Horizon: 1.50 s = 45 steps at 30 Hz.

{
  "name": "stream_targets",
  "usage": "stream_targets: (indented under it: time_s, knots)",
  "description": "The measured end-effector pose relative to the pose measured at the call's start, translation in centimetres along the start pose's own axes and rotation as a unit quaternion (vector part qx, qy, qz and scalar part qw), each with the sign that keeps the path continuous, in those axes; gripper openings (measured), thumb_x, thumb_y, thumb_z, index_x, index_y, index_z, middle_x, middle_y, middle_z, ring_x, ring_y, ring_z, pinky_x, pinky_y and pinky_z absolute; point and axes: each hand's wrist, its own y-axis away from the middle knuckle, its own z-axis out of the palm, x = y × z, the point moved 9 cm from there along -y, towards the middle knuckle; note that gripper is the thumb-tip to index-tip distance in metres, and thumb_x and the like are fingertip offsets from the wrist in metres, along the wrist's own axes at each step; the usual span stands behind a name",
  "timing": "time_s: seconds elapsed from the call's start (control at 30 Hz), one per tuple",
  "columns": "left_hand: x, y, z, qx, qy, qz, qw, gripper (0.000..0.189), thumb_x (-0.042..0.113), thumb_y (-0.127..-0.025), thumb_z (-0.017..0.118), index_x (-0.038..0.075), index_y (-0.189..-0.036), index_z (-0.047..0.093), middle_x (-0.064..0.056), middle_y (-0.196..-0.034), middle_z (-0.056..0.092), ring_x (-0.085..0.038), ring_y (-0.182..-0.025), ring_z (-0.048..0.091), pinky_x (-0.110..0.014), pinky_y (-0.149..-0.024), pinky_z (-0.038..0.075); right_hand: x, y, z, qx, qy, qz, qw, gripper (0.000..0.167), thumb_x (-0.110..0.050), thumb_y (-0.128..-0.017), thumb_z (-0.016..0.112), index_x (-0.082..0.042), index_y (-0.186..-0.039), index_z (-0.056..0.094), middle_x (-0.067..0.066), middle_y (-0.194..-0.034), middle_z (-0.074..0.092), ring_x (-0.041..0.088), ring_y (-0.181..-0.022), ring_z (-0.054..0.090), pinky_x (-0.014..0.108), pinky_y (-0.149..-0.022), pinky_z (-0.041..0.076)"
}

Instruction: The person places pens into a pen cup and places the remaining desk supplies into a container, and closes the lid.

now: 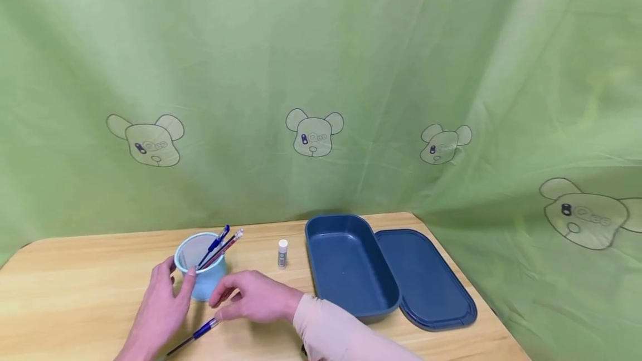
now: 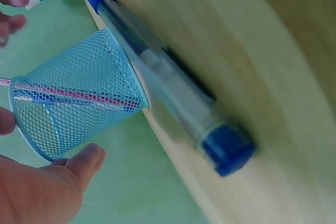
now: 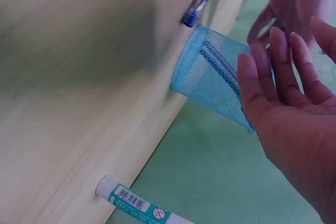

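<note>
A light-blue mesh pen cup [image 1: 205,287] stands upright on the table, with a blue-capped pen [image 1: 217,245] and pencils [image 1: 230,244] leaning in it. My left hand [image 1: 163,299] holds the cup at its rim, thumb on the near side and fingers on the far left side. Right of the cup hovers my right hand [image 1: 258,297], fingers loosely bent and nothing visible in them. Just below its fingertips a clear pen with blue ends [image 2: 168,82] lies on the wood. In the right wrist view the right fingers [image 3: 286,72] are spread near the cup.
A white-capped glue stick [image 1: 282,255] stands behind my right hand. Farther right is a dark blue box [image 1: 346,263] without contents, its lid [image 1: 431,286] flat beside it at the table's right edge. A small black thing shows partly under the right sleeve. Green curtain hangs behind.
</note>
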Motion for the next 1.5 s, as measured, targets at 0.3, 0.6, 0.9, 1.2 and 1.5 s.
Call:
stream_targets:
  time_s: [0.3, 0.6, 0.9, 1.2, 1.5]
  knots:
    - [0.1, 0.0, -0.1, -0.001, -0.015, 0.002, 0.9999, 0.077, 0.045, -0.105, 0.036, -0.014, -0.148, 0.012, -0.039, -0.147, 0.021, -0.055, -0.127, 0.034, -0.068, -0.100, 0.035, 0.6, -1.3, 1.6, -0.014, 0.205, 0.012, 0.9787, 0.023, -0.021, -0.088, 0.075, -0.019, -0.109, 0.068, -0.017, -0.108, 0.060, -0.001, -0.101, 0.053, 0.012, -0.087, 0.042]
    - [0.1, -0.2, -0.1, -0.001, -0.011, -0.002, 0.9999, 0.076, 0.044, -0.105, 0.036, -0.015, -0.148, 0.012, -0.039, -0.148, 0.019, -0.055, -0.128, 0.033, -0.067, -0.101, 0.034, 1.5, -2.1, 3.2, -0.048, 0.297, 0.038, 0.9529, 0.031, -0.022, -0.083, 0.078, -0.022, -0.113, 0.069, -0.015, -0.102, 0.056, -0.003, -0.096, 0.048, 0.010, -0.085, 0.039]
    - [0.5, -0.1, -0.4, 0.011, -0.010, 0.003, 0.9999, 0.075, 0.043, -0.105, 0.038, -0.015, -0.147, 0.015, -0.039, -0.147, 0.022, -0.054, -0.127, 0.035, -0.067, -0.101, 0.036, 1.7, -3.0, 4.1, -0.061, 0.339, 0.019, 0.9385, 0.029, -0.020, -0.076, 0.084, -0.023, -0.101, 0.072, -0.016, -0.089, 0.053, -0.003, -0.084, 0.046, 0.007, -0.076, 0.037]
    - [0.6, -0.1, 0.0, 0.004, -0.003, -0.003, 1.0000, 0.076, 0.043, -0.105, 0.037, -0.014, -0.148, 0.013, -0.038, -0.148, 0.019, -0.055, -0.129, 0.033, -0.066, -0.104, 0.032, 2.6, -2.7, 4.4, -0.066, 0.323, 0.044, 0.9430, 0.024, -0.004, -0.072, 0.082, -0.022, -0.078, 0.066, -0.016, -0.066, 0.051, -0.001, -0.063, 0.047, 0.008, -0.058, 0.036]
    - [0.4, -0.1, 0.0, 0.008, -0.004, -0.004, 1.0000, 0.078, 0.046, -0.105, 0.037, -0.013, -0.149, 0.014, -0.037, -0.149, 0.020, -0.054, -0.129, 0.034, -0.066, -0.104, 0.032, 2.6, -2.0, 3.3, -0.060, 0.290, 0.042, 0.9543, 0.020, -0.009, -0.077, 0.080, -0.021, -0.081, 0.065, -0.017, -0.069, 0.052, -0.002, -0.064, 0.049, 0.008, -0.060, 0.039]
